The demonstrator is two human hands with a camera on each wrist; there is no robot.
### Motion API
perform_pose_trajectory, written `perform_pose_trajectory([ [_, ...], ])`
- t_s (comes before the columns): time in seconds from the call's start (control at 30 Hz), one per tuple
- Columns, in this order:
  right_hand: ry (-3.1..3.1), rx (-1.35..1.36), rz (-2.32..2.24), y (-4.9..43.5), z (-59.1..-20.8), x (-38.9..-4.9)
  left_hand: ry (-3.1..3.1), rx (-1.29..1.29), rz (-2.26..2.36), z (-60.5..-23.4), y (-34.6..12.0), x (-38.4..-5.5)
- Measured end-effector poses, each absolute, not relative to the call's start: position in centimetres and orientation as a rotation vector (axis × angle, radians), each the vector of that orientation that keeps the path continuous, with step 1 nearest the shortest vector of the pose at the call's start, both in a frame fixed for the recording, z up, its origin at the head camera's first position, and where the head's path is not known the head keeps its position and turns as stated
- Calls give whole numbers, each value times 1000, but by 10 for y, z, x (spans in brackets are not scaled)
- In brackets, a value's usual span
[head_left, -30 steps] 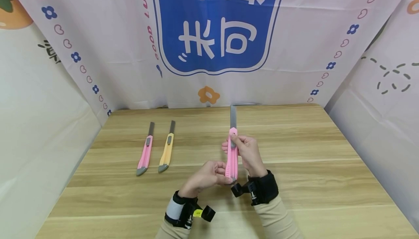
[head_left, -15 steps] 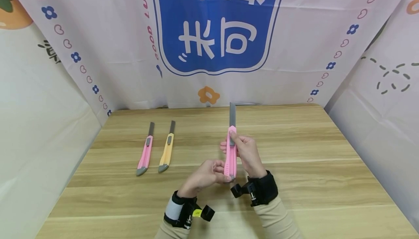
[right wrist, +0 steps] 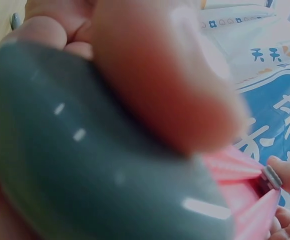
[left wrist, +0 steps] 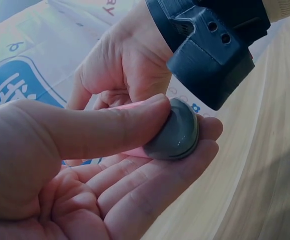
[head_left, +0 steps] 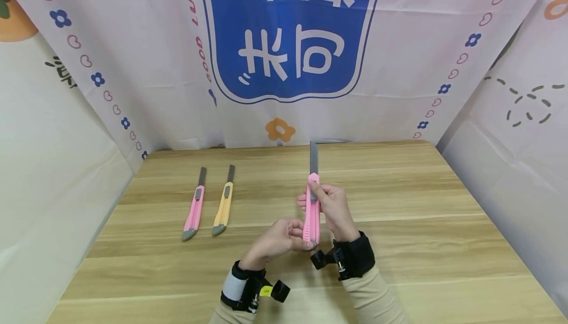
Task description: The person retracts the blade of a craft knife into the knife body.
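A pink utility knife (head_left: 312,223) is held between both hands, its long grey blade (head_left: 314,157) extended and pointing away towards the back of the table. My left hand (head_left: 280,237) pinches the knife's grey end cap (left wrist: 177,132) between thumb and fingers. Further up, my right hand (head_left: 336,209) grips the handle near the blade, thumb on the grey slider (right wrist: 271,177). To the left, a second pink utility knife (head_left: 194,212) and a yellow utility knife (head_left: 223,208) lie side by side on the table, blades out and pointing away.
The wooden table (head_left: 421,245) ends at a white printed cloth (head_left: 177,117) with a blue panel, which hangs along its back. More cloth walls stand at the left and right sides. Each wrist wears a black camera strap (head_left: 358,256).
The held knife rose slightly and came back down, with both hands keeping their grip. The head view has shifted a little; the two knives on the table stay in place.
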State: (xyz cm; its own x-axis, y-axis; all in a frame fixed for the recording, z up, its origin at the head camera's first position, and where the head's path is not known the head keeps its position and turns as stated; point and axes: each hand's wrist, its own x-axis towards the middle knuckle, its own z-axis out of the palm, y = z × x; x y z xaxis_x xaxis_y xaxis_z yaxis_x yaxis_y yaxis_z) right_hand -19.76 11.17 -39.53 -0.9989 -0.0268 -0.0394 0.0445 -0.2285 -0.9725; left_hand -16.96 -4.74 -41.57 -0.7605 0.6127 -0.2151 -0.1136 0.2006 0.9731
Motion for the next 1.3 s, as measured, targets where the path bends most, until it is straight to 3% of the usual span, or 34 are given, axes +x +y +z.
perform_pose_trajectory([
  [0.77, 1880, 137, -2359, 108, -400, -199, 1932, 448, 1628, -414, -49, -170],
  [1.3, 1843, 47, -2399, 108, -400, -198, 1895, 437, 1620, -414, -51, -171],
])
